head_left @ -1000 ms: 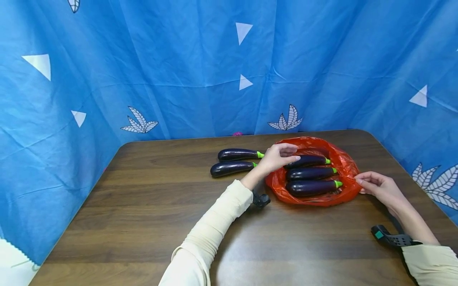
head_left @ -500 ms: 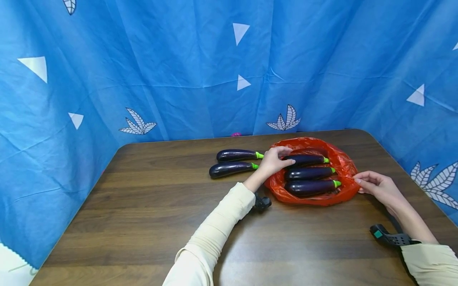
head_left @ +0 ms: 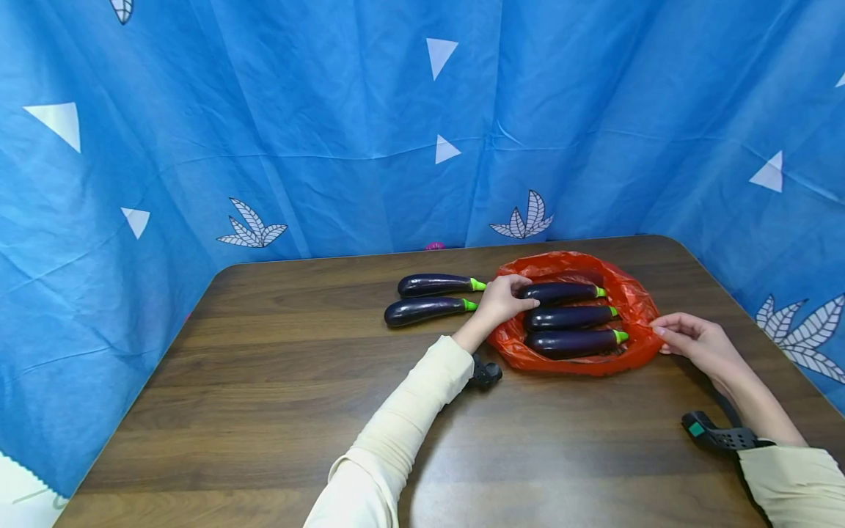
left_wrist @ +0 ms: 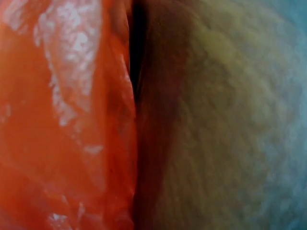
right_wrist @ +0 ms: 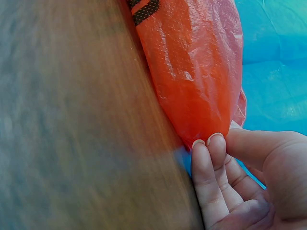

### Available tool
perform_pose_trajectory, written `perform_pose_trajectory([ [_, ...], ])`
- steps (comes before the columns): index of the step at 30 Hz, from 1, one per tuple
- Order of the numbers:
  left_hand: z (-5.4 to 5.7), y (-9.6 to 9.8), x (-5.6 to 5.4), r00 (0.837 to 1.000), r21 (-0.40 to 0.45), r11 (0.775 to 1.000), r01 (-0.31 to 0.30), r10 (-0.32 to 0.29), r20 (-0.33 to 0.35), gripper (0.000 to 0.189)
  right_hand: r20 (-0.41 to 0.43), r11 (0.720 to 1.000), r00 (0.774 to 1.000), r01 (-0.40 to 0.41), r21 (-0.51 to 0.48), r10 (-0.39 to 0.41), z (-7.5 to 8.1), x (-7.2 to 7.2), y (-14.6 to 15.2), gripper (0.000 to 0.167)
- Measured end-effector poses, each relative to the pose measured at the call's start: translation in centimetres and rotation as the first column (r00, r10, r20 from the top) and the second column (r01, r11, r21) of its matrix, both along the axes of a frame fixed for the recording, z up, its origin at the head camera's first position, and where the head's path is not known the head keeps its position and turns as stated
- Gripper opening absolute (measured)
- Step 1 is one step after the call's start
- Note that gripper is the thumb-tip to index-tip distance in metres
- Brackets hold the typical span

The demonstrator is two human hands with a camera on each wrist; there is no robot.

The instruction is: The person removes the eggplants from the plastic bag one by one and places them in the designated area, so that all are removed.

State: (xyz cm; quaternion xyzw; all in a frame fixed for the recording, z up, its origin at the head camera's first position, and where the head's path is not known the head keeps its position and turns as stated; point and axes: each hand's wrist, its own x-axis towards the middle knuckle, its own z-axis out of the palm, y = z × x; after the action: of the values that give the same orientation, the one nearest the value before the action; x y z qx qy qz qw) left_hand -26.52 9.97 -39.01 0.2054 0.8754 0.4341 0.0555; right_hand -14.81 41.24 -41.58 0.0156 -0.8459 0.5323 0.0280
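My left hand [head_left: 503, 301] reaches over the left rim of a red plastic bag [head_left: 634, 301], thumb and fingers around the blunt end of the farthest visible eggplant [head_left: 561, 293]. Below that one, a middle eggplant [head_left: 568, 317] and a near eggplant [head_left: 574, 343] lie side by side in the bag, green stems pointing right. Pinched between the thumb and fingers of my right hand [head_left: 703, 348] is the bag's right edge; the right wrist view shows the gathered red plastic [right_wrist: 196, 91] at the fingertips. Red plastic [left_wrist: 62, 115] fills the left side of the left wrist view.
Left of the bag, two more eggplants lie on the wooden table [head_left: 264, 396]: a far one [head_left: 436, 285] and a nearer one [head_left: 425, 311], their stems close to my left hand. Behind the table hangs a blue patterned cloth [head_left: 370, 110].
My left hand has come down and slightly left onto the farthest eggplant's blunt end. My right hand keeps its pinch on the bag, and the eggplants stay in place.
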Motion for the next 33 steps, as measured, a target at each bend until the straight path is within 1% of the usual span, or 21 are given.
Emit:
perform_pose_trajectory([
  [5,-0.2,0.1,-0.1,1.0,-0.011,1.0,0.003,-0.003,0.008,0.041,-0.006,1.0,1.0,-0.003,-0.007,0.003,0.0,0.1,0.0,0.017],
  [10,-0.3,0.0,0.0,1.0,0.005,1.0,-0.003,0.003,0.013,0.04,-0.018,1.0,1.0,-0.005,-0.008,0.005,-0.1,0.2,-0.1,0.015],
  [14,-0.2,-0.1,0.0,1.0,0.009,1.0,-0.017,0.017,-0.013,0.039,-0.021,1.0,1.0,-0.003,-0.002,0.003,-0.1,0.1,-0.2,0.017],
  [17,0.1,-0.2,0.0,0.999,0.03,0.999,-0.023,0.023,-0.024,0.039,-0.023,1.0,1.0,-0.001,-0.004,0.001,0.0,0.1,-0.1,0.017],
  [26,0.9,-1.4,0.1,1.0,0.142,0.99,-0.016,0.016,0.002,0.038,-0.017,1.0,1.0,0.0,-0.004,0.0,0.1,0.1,-0.1,0.018],
  [30,1.1,-2.1,0.1,1.0,0.199,0.98,-0.012,0.009,0.019,0.035,-0.017,1.0,1.0,-0.001,-0.005,0.001,0.1,0.1,-0.1,0.018],
  [33,1.1,-2.7,0.3,0.999,0.235,0.972,-0.029,0.022,0.031,0.034,-0.016,1.0,1.0,-0.001,-0.003,0.001,0.0,0.1,-0.1,0.018],
])
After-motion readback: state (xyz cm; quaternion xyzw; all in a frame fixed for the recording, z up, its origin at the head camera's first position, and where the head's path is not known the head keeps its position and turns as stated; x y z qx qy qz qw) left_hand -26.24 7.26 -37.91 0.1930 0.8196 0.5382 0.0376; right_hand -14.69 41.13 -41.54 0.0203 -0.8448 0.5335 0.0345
